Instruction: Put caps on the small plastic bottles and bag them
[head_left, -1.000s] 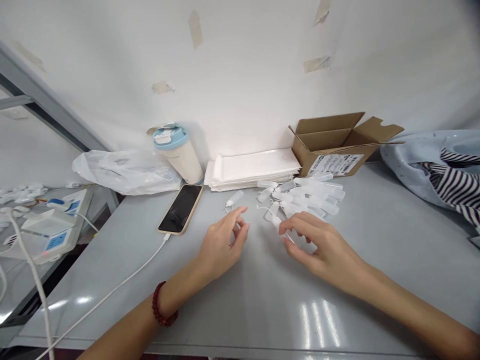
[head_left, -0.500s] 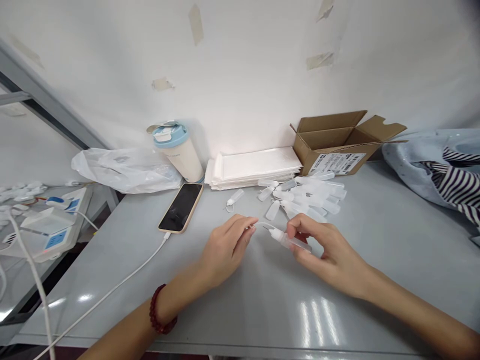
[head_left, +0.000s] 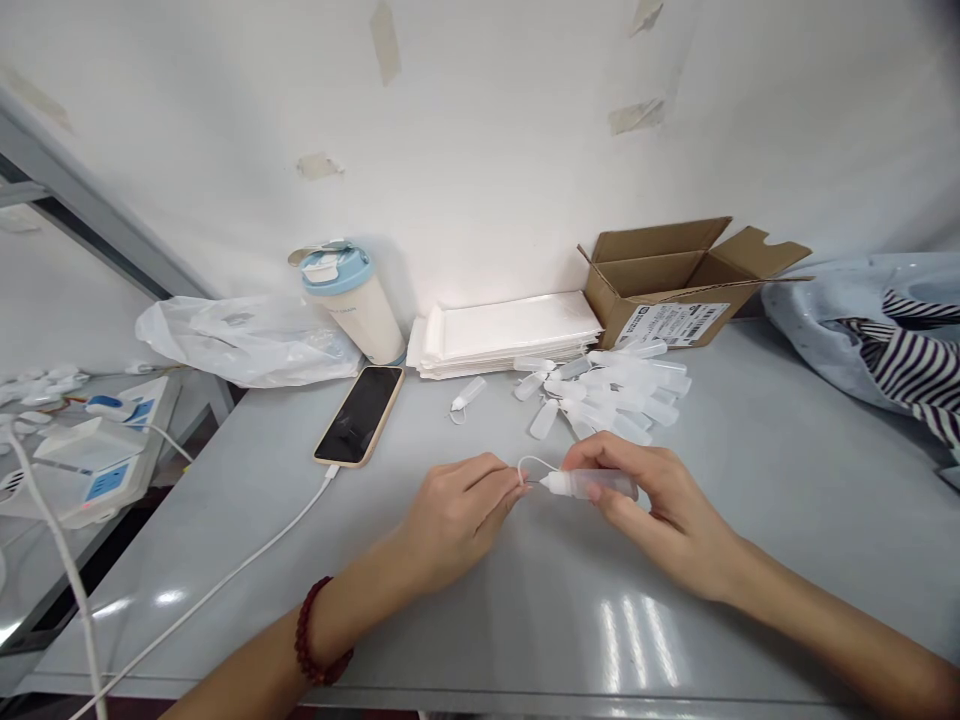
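Between thumb and fingers, my right hand (head_left: 652,500) grips a small translucent needle-tip squeeze bottle (head_left: 581,484), lying level with its thin metal needle pointing left. A white tether strap (head_left: 531,461) loops up from the bottle's neck and curves round to my left hand (head_left: 465,510). My left fingers are pinched on the strap's end, at the needle's tip; the small cap there is mostly hidden. Beyond my right hand lies a pile of similar bottles (head_left: 611,390). One single bottle (head_left: 469,394) with its own looped strap rests apart, left of the pile.
A stack of white packets (head_left: 510,335) and an open cardboard box (head_left: 675,290) stand by the wall. Farther left are a tumbler (head_left: 356,305), a plastic bag (head_left: 244,340) and a phone (head_left: 360,415) on a white cable (head_left: 247,575). Striped fabric (head_left: 904,355) lies at right.
My right hand has turned the bottle from tilted to nearly level. The left hand has moved slightly right and down, bringing the strap's end to the needle tip; the strap now arches higher.
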